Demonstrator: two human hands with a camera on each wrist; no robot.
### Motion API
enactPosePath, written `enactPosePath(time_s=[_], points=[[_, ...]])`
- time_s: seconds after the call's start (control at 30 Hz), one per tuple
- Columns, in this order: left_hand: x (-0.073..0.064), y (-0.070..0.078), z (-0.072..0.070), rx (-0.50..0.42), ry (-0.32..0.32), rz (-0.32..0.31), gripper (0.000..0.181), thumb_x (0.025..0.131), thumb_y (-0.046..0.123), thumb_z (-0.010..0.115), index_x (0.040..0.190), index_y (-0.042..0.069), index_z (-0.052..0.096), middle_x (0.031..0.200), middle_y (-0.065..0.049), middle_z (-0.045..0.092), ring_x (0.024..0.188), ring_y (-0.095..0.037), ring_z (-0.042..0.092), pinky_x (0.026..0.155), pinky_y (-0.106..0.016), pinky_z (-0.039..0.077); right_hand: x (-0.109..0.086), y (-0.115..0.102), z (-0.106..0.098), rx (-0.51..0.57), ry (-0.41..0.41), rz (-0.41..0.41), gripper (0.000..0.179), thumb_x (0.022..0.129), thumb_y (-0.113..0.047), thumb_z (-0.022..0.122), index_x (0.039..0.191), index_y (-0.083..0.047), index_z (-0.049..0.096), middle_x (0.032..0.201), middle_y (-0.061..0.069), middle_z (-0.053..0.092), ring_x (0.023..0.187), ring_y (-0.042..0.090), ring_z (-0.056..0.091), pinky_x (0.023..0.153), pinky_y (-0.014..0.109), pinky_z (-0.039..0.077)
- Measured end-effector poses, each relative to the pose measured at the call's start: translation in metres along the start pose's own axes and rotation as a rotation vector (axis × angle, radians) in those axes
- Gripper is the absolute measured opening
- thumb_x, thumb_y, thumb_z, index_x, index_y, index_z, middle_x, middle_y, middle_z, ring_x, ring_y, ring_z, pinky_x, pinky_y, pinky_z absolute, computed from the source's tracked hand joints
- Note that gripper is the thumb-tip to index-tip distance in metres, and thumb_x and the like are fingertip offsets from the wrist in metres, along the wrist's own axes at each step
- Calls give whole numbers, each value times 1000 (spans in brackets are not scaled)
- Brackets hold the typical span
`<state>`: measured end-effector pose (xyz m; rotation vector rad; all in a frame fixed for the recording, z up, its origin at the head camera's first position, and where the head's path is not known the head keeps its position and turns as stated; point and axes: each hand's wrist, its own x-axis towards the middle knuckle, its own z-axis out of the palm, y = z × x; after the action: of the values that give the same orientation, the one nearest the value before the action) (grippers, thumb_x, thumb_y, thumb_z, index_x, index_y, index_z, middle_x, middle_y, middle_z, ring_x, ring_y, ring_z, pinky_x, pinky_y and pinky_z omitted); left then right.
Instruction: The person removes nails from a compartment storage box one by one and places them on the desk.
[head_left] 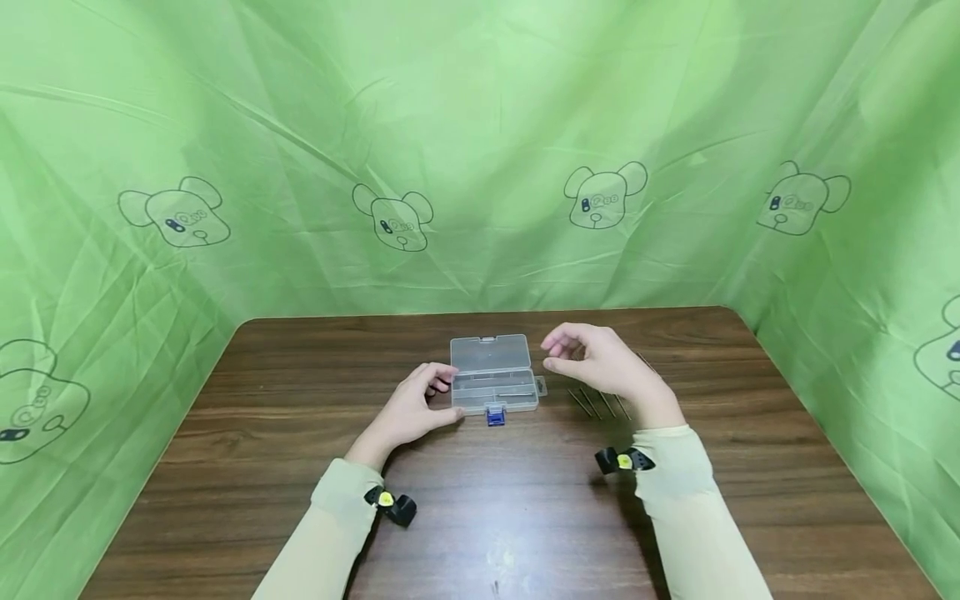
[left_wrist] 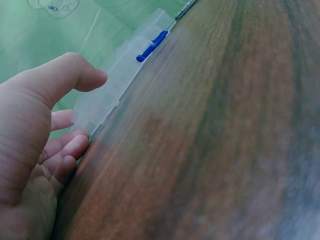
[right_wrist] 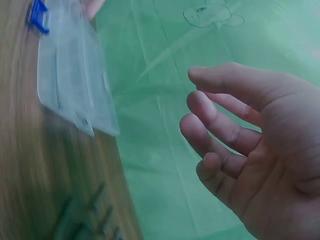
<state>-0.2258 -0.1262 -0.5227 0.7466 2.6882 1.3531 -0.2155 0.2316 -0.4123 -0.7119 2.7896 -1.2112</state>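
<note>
A clear plastic storage box (head_left: 495,382) lies on the table with its lid (head_left: 489,353) folded back and a blue latch (head_left: 496,416) at its front. My left hand (head_left: 412,407) holds the box's left end, thumb at the front corner and fingers along the side. Inside a front compartment lies a thin metal rod (head_left: 516,395). My right hand (head_left: 600,360) hovers to the right of the box, its fingers loosely bent with nothing between them. Below that hand lie several thin metal rods (head_left: 580,402), partly hidden by it; they are blurred in the right wrist view.
The brown wooden table (head_left: 247,400) has its far edge just behind the box. A green cloth (head_left: 480,125) with printed bear heads hangs around the back and sides. A hanging tab (head_left: 542,386) sticks out from the box's right end. Both wrists wear black cameras (head_left: 622,460).
</note>
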Motion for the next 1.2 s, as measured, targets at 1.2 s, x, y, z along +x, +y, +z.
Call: enactPosePath(time_s=[1.2], points=[[1, -1, 0, 3, -11, -7, 65, 86, 25, 94, 143, 13, 65, 131, -3, 65, 113, -18, 65, 101, -43, 54, 13, 19, 66, -266, -129, -283, 7, 96, -13, 84, 102, -11, 86, 115, 5, 77, 114, 29, 70, 105, 49, 54]])
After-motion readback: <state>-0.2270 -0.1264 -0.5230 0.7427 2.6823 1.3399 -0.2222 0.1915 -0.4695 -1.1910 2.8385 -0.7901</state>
